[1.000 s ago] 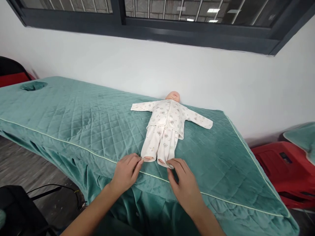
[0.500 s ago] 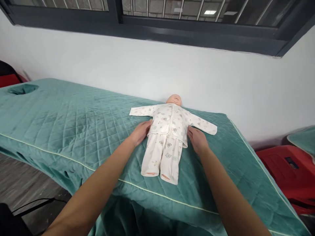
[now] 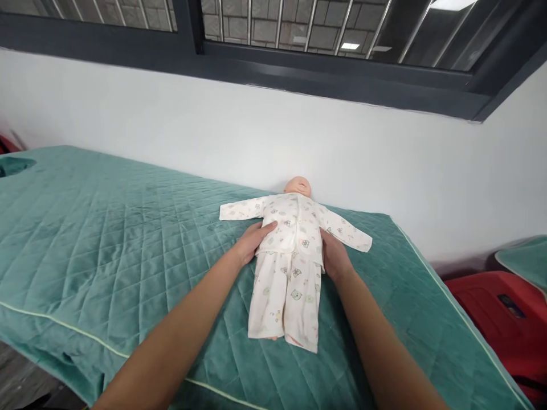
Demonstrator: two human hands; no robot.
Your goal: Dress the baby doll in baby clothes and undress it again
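A baby doll lies on its back, its head close to the wall. It wears a white printed jacket with both sleeves spread wide, and matching white trousers. My left hand clasps the doll's side at the waist, thumb on top of the jacket and the other fingers partly hidden beside it. On the opposite side, my right hand holds the doll's other flank, its fingertips hidden at the jacket's edge. Only slivers of the doll's feet show at the trouser cuffs.
A green quilted cover with pale piping spreads over the bed under the doll. Behind it rises a white wall, with a dark window frame above. A red case or chair stands off the bed's right end.
Both hands have closed in on the doll's sides, and my left thumb now rests on the jacket. The trouser legs lie a little straighter. The camera view has tilted and shifted.
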